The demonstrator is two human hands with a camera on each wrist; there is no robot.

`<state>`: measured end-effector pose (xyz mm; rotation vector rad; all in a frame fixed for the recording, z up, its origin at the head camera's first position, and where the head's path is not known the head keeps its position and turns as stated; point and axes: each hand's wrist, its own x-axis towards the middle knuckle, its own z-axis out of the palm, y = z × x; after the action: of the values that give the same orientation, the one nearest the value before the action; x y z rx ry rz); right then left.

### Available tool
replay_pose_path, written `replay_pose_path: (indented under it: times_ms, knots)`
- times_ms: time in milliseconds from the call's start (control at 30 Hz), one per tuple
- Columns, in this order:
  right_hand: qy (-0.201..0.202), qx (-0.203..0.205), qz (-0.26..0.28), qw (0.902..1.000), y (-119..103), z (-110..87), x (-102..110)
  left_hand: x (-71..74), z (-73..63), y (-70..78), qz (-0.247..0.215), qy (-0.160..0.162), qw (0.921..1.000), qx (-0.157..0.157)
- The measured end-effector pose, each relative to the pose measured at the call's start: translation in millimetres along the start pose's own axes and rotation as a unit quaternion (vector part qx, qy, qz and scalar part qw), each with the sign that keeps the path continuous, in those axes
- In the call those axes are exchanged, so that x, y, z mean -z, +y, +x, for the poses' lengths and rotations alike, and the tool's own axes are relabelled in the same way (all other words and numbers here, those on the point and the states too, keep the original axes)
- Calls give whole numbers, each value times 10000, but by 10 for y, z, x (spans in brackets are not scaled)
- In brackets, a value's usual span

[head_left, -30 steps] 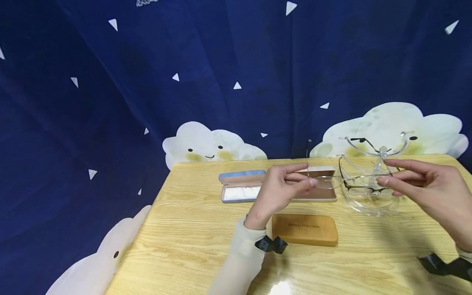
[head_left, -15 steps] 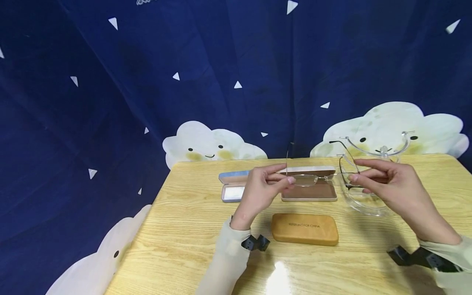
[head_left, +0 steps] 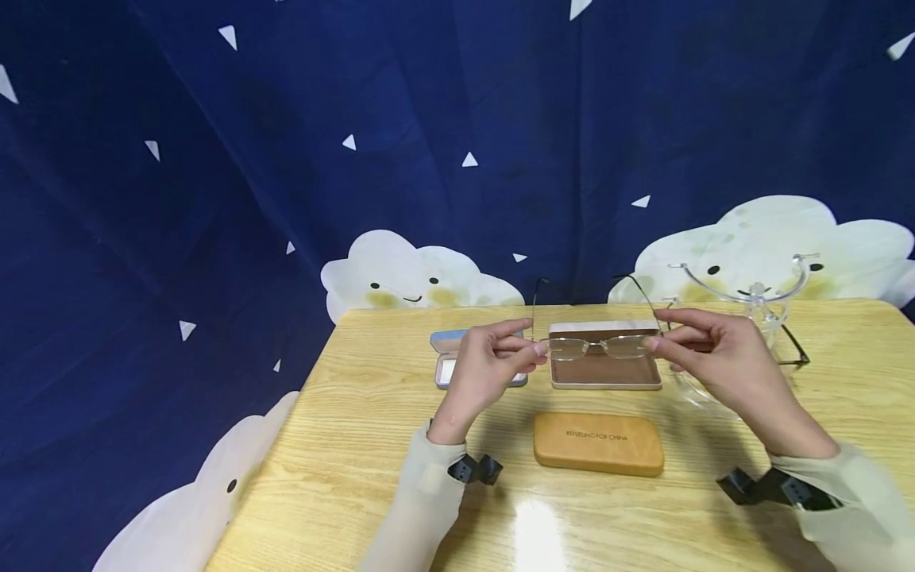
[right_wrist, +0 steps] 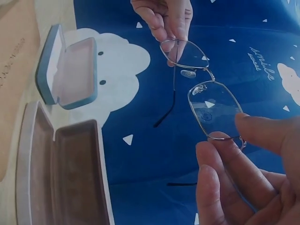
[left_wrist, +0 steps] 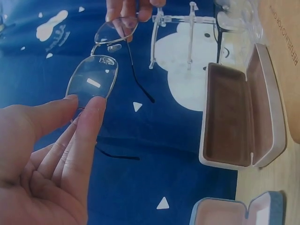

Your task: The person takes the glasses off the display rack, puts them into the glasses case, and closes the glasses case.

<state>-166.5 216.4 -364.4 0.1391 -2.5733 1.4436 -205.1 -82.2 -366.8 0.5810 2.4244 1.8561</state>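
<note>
Thin metal-framed eyeglasses (head_left: 595,345) are held up level between both hands, temples unfolded and pointing away. My left hand (head_left: 489,365) pinches one end of the frame between thumb and fingers; in the left wrist view the thumb and fingertip press at the lens (left_wrist: 93,77) edge. At the other end my right hand (head_left: 722,353) pinches near the hinge, as the right wrist view shows beside the nearer lens (right_wrist: 213,110). Behind the eyeglasses in the head view lies an open glasses case (head_left: 608,373) with brown lining.
A blue glasses case (head_left: 446,342) stands open at the left, partly hidden by the left hand. Closer in lies a closed tan case (head_left: 599,443) with printed lettering. On the right is a clear stand (head_left: 758,294), with dark-framed glasses (head_left: 799,353) on it behind the right hand.
Both hands have carried the eyeglasses left, from in front of the clear stand to over the brown-lined case. The head view has shifted slightly.
</note>
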Motion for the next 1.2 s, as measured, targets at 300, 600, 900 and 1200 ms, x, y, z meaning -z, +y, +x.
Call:
replay_pose_path:
  times_ms: [300, 600, 900, 1200]
  knots:
    - [-64, -83, 72, 9999, 0, -2, -42, 18, 22, -28, 17, 2, 10000, -30]
    - [-139, 42, 104, 9998, 28, -13, -48, 18, 23, -39, -9, 13, 10000, -8]
    - [-213, 37, 260, 9994, 31, -43, -23, -10, 31, -45, -54, -11, 10000, 12]
    - [-286, 33, 338, 9990, 49, -38, -14, -25, 27, -47, -138, 10, 9999, 24]
